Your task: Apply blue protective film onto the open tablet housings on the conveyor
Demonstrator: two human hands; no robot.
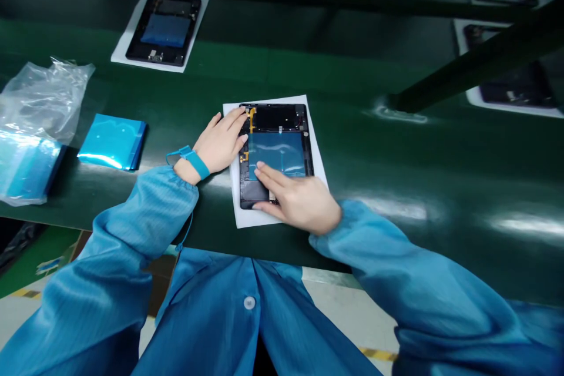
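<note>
**Green belt (396, 176) carrying sheets and film, as I see it through the head camera from my remote desk.**

I take the white sheet (249, 220) near the belt's front edge as my mark. Just left of it lies a stack of blue films (112, 142). Further left is a crumpled clear bag (42, 94) with more blue film inside. Behind the mark and to its left lies a second white sheet (124, 41). A third sheet (506, 104) lies well to the right, partly hidden.
</note>
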